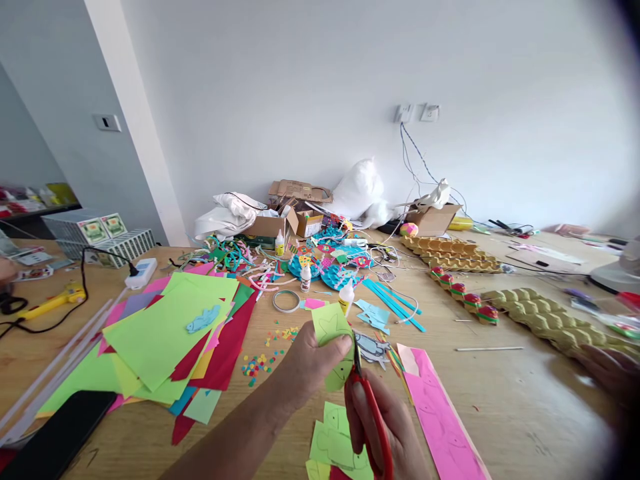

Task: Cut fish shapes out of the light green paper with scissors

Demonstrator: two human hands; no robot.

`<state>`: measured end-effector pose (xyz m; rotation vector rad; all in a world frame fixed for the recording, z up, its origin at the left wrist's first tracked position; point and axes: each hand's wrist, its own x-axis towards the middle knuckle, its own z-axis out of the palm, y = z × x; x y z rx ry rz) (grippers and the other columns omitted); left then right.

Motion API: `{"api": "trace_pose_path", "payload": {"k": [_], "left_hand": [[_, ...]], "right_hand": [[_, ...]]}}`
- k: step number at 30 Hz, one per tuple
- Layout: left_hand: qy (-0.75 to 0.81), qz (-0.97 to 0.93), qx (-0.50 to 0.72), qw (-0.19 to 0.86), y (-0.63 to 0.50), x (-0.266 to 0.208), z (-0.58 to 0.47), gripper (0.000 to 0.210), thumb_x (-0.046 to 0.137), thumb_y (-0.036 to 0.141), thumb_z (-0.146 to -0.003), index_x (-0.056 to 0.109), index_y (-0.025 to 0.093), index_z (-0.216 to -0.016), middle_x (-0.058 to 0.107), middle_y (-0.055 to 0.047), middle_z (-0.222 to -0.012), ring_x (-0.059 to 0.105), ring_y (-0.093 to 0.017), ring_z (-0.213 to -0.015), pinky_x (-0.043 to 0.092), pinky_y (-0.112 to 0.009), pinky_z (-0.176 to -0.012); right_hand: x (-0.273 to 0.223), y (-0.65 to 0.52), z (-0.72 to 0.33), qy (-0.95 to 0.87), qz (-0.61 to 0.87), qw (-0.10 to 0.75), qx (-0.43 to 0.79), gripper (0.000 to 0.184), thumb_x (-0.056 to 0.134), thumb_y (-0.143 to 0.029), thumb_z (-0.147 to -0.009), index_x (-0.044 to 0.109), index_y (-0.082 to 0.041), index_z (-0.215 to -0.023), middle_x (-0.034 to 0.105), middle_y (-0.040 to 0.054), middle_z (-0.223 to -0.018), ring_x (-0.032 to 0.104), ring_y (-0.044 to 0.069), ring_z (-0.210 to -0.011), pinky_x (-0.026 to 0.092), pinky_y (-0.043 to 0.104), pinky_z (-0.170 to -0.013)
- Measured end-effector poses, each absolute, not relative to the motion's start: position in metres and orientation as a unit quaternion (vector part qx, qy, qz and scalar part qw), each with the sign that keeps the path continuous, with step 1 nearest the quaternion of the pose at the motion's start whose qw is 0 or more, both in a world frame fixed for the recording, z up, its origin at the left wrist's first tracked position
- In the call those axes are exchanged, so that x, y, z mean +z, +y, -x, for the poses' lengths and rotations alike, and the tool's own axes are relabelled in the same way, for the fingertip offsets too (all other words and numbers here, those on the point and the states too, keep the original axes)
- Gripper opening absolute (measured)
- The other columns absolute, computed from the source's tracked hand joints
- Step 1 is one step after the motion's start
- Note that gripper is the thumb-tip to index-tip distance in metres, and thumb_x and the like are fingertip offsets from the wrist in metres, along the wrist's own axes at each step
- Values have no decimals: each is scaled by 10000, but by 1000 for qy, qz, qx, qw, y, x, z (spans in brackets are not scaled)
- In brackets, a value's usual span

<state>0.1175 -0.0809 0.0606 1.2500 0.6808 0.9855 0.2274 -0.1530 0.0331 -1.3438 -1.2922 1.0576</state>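
Observation:
In the head view, my left hand (313, 363) pinches a lime-green piece of paper (331, 321) with fish outlines drawn on it. My right hand (395, 427) is closed round the red handles of a pair of scissors (379, 427). Their dark blades meet the paper's right edge. Below lie more lime-green pieces (333, 443) with drawn fish. Beside the blades is a grey-blue fish cutout (371, 348). A long pink strip (440, 407) with drawn outlines stretches along the right of my right hand.
Coloured paper sheets (150, 333) are piled at left, with a black phone (65, 433) in front. A tape roll (287, 301), glue bottles (345, 297) and small confetti dots (257, 365) lie ahead. Egg cartons (540, 317) stand at right, where another person's hand (607, 367) reaches in.

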Motion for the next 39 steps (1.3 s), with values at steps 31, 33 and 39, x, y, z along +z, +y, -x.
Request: {"api": "trace_pose_path", "payload": {"k": [31, 33, 39], "left_hand": [[295, -577, 399, 648, -81, 70, -113, 175, 537, 315, -746, 496, 153, -693, 467, 24, -599, 429, -97, -549, 349, -220, -527], [305, -576, 404, 641, -82, 71, -113, 157, 536, 302, -738, 496, 156, -696, 458, 30, -602, 419, -94, -550, 351, -217, -528], [310, -581, 408, 632, -81, 66, -113, 128, 523, 278, -748, 509, 157, -711, 461, 30, -634, 419, -93, -582, 360, -209, -545]], "right_hand": [[31, -155, -229, -562, 543, 458, 424, 424, 378, -567, -850, 441, -208, -632, 421, -49, -453, 354, 106, -411, 258, 233, -426], [32, -155, -229, -558, 547, 457, 425, 416, 379, -562, -853, 449, -206, -649, 420, -52, -447, 344, 102, -403, 253, 234, -424], [33, -155, -229, -552, 549, 464, 422, 423, 374, -557, -859, 442, -201, -641, 407, -57, -421, 347, 100, -409, 259, 235, -439]]}}
